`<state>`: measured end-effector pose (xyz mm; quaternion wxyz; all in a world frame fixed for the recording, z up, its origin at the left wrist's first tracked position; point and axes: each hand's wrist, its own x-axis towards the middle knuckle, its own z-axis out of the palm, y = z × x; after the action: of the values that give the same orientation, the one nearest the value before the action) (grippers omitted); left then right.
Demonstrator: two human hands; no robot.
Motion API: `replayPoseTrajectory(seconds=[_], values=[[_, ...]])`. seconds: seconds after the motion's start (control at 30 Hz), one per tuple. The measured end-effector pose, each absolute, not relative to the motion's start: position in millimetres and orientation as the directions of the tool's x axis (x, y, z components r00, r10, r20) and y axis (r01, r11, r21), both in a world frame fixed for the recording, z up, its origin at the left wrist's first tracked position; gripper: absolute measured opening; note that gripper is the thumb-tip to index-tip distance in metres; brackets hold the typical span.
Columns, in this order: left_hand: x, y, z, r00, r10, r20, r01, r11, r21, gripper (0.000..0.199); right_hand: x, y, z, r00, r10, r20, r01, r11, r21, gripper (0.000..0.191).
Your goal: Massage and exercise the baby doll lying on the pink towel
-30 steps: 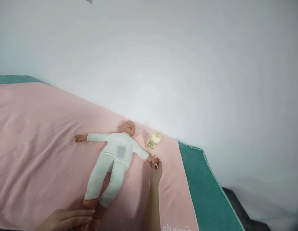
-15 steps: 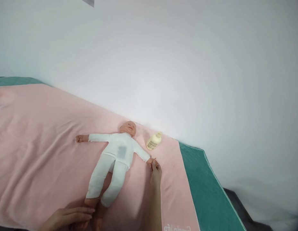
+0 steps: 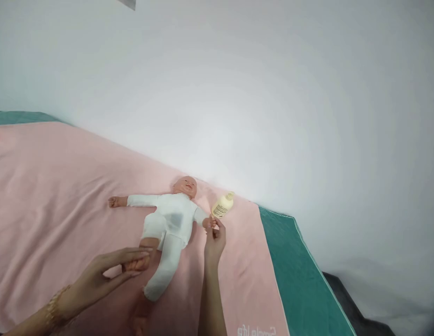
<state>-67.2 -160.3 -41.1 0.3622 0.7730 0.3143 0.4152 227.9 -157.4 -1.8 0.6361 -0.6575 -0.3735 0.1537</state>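
Note:
A baby doll in a white suit lies on its back on a pink blanket. My left hand, with a bracelet at the wrist, is closed round the doll's foot at the picture's left; that leg is bent up toward the belly. The doll's other leg lies stretched out. My right hand pinches the doll's small hand on the right side. Just beyond it a pale yellow bottle with a printed label lies on the blanket.
A white wall rises right behind the doll's head and the bottle. Green quilted cloth shows beyond the blanket's right edge. A dark edge stands at the lower right.
My left hand has moved up, taking hold of the doll's foot and bending that leg. My right hand has brought the doll's hand inward and up, bending its arm.

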Motion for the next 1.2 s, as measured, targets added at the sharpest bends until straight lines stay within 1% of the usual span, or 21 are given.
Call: replayPoseTrajectory(seconds=[0.07, 0.13, 0.2, 0.27, 0.33, 0.43, 0.5, 0.57, 0.7, 0.73, 0.8, 0.87, 0.97, 1.07, 1.13, 1.2], values=[[-56.7, -150.0, -33.0, 0.399, 0.822, 0.407, 0.195, -0.51, 0.838, 0.028, 206.9, -157.9, -3.6, 0.562, 0.728, 0.393, 0.443, 0.136, -0.886, 0.03], [-45.1, -140.6, -29.8, 0.332, 0.856, 0.396, 0.198, -0.474, 0.858, 0.033, 189.3, -157.9, -8.5, 0.399, 0.793, 0.46, 0.548, 0.196, -0.813, 0.028], [-34.1, -132.3, -30.3, 0.283, 0.883, 0.374, 0.184, -0.433, 0.882, 0.037, 176.7, -157.0, -14.6, 0.226, 0.845, 0.485, 0.625, 0.256, -0.738, 0.03], [-25.5, -125.4, -32.3, 0.265, 0.9, 0.347, 0.152, -0.394, 0.906, 0.039, 169.8, -155.1, -20.3, 0.102, 0.871, 0.481, 0.686, 0.289, -0.668, 0.031], [-19.9, -120.4, -33.3, 0.269, 0.908, 0.322, 0.121, -0.364, 0.924, 0.04, 167.8, -153.1, -24.0, 0.045, 0.884, 0.465, 0.728, 0.29, -0.621, 0.033], [-18.1, -118.5, -31.2, 0.293, 0.902, 0.316, 0.118, -0.362, 0.925, 0.043, 170.3, -150.9, -25.1, 0.033, 0.891, 0.452, 0.747, 0.278, -0.603, 0.036], [-20.8, -121.7, -29.3, 0.317, 0.887, 0.336, 0.143, -0.395, 0.908, 0.044, 173.9, -150.4, -23.5, 0.055, 0.888, 0.457, 0.732, 0.275, -0.623, 0.036], [-26.1, -127.9, -29.2, 0.344, 0.862, 0.372, 0.168, -0.446, 0.879, 0.041, 179.1, -150.4, -20.8, 0.116, 0.881, 0.459, 0.693, 0.26, -0.673, 0.033], [-40.8, -145.4, -35.9, 0.463, 0.762, 0.454, 0.143, -0.569, 0.81, 0.027, 197.3, -151.6, -14.6, 0.336, 0.84, 0.426, 0.585, 0.168, -0.793, 0.027], [-44.6, -150.3, -38.4, 0.502, 0.718, 0.482, 0.114, -0.608, 0.786, 0.026, 203.9, -152.2, -13.3, 0.397, 0.824, 0.404, 0.554, 0.136, -0.821, 0.027], [-51.7, -160.8, -43.6, 0.583, 0.636, 0.505, 0.075, -0.661, 0.747, 0.03, 219.3, -154.0, -11.5, 0.499, 0.794, 0.346, 0.488, 0.072, -0.87, 0.032], [-57.8, -172.8, -49.5, 0.647, 0.593, 0.48, 0.061, -0.667, 0.742, 0.036, 236.6, -156.9, -11.1, 0.571, 0.769, 0.288, 0.424, 0.024, -0.905, 0.041], [-65.8, -192.6, -62.5, 0.696, 0.6, 0.395, 0.067, -0.602, 0.796, 0.04, 261.4, -163.0, -13.9, 0.675, 0.711, 0.198, 0.323, -0.043, -0.946, 0.052], [-73.7, -209.7, -82.2, 0.722, 0.605, 0.336, 0.068, -0.545, 0.836, 0.048, 280.3, -170.1, -23.8, 0.761, 0.642, 0.093, 0.204, -0.101, -0.974, 0.054], [-78.6, -216.9, -96.8, 0.735, 0.596, 0.325, 0.066, -0.539, 0.84, 0.055, 289.3, -174.2, -35.4, 0.791, 0.611, 0.031, 0.128, -0.116, -0.985, 0.056], [-82.3, -220.3, -109.1, 0.743, 0.585, 0.326, 0.061, -0.543, 0.837, 0.058, 296.2, -176.9, -49.7, 0.798, 0.603, -0.01, 0.077, -0.118, -0.99, 0.06]])
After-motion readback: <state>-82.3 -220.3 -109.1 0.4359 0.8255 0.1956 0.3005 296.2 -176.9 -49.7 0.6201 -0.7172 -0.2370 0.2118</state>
